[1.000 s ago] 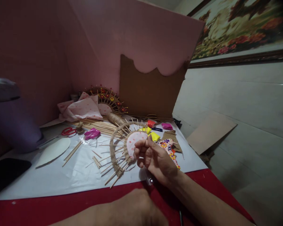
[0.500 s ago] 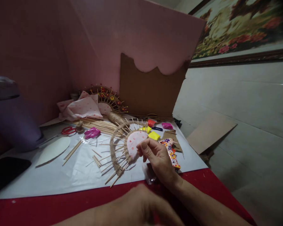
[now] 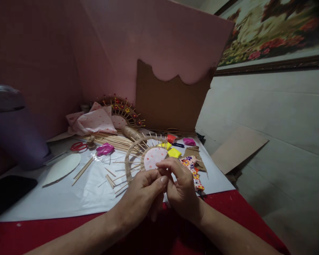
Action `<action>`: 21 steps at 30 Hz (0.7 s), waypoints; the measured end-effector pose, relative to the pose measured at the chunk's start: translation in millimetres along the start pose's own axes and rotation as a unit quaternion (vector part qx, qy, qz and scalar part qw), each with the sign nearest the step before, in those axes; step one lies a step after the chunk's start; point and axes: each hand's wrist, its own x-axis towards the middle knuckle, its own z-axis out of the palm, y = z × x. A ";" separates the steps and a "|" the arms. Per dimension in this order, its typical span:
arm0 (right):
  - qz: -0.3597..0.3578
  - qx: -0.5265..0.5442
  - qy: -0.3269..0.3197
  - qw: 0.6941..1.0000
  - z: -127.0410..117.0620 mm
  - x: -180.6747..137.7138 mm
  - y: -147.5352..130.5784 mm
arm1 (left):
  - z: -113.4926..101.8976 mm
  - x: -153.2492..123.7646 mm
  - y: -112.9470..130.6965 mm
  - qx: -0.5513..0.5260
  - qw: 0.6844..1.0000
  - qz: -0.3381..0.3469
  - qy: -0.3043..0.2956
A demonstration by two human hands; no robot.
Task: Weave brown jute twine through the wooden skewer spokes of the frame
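Observation:
My left hand [image 3: 146, 193] and my right hand [image 3: 182, 187] meet near the front edge of the white table covering, fingertips pinched together. Whatever is between the fingers is too small or hidden to make out. Just behind them lies a half-round piece of twine and sticks [image 3: 128, 161], with a pink dotted fabric centre [image 3: 154, 157]; my hands cover its lower part. Right of my right hand rests a flower-patterned glue gun [image 3: 192, 166]. Yellow packets [image 3: 174, 152] and a magenta packet [image 3: 189, 141] lie beyond.
At left stand a purple tumbler [image 3: 18, 131] and a dark phone-like slab [image 3: 13, 193]. Red scissors [image 3: 79, 146], a magenta packet [image 3: 105, 149], loose sticks [image 3: 82, 171] and a white oval piece [image 3: 61, 170] lie nearby. A twine roll [image 3: 131, 133] and cut cardboard [image 3: 170, 102] are behind.
My left hand has risen from the lower edge to meet my right hand, now covering the bottom of the twine piece. My right hand stays pinched in about the same place.

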 end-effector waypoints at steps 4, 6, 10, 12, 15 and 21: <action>0.036 -0.043 0.033 0.998 0.4 2.3 -1.1 | -1.6 0.8 -2.9 0.060 0.996 0.003 0.066; 0.050 -0.051 0.045 0.996 0.1 3.6 -1.3 | -1.7 0.2 -2.5 0.092 0.990 0.023 0.099; 0.043 -0.071 0.045 0.996 -1.0 3.8 -0.1 | -2.3 -1.5 1.5 0.145 0.971 0.106 0.155; 0.027 -0.078 0.044 0.996 -1.1 2.7 0.7 | -3.0 -1.3 2.1 0.161 0.962 0.144 0.165; -0.010 -0.088 0.038 0.995 -0.4 0.8 1.8 | -3.4 0.6 0.3 0.160 0.968 0.146 0.128; -0.037 -0.089 0.029 0.995 0.2 0.5 2.9 | -3.8 4.3 -1.5 0.010 1.000 0.008 0.022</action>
